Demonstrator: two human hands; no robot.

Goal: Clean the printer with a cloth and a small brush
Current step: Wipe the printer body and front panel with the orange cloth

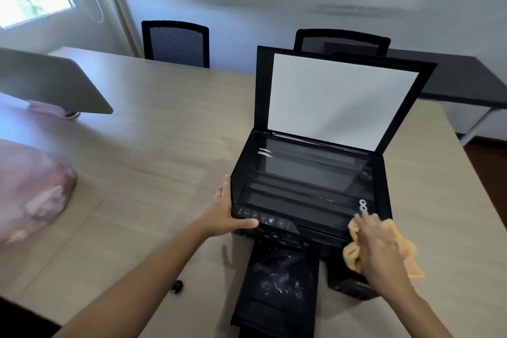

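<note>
A black printer [310,217] sits on the wooden table [153,129] with its scanner lid [340,96] raised, white underside facing me, and the glass [304,175] exposed. Its output tray [277,282] is pulled out toward me and carries white smudges. My left hand [227,214] grips the printer's front left corner beside the control panel. My right hand [381,247] presses a bunched orange cloth [354,252] against the printer's front right corner, at the glass's near edge. I see no brush.
A small black round object [177,286] lies on the table near my left forearm. A pink plastic bag [30,195] sits at the left edge, and a grey laptop lid [52,82] beyond it. Two black chairs [175,44] stand behind the table.
</note>
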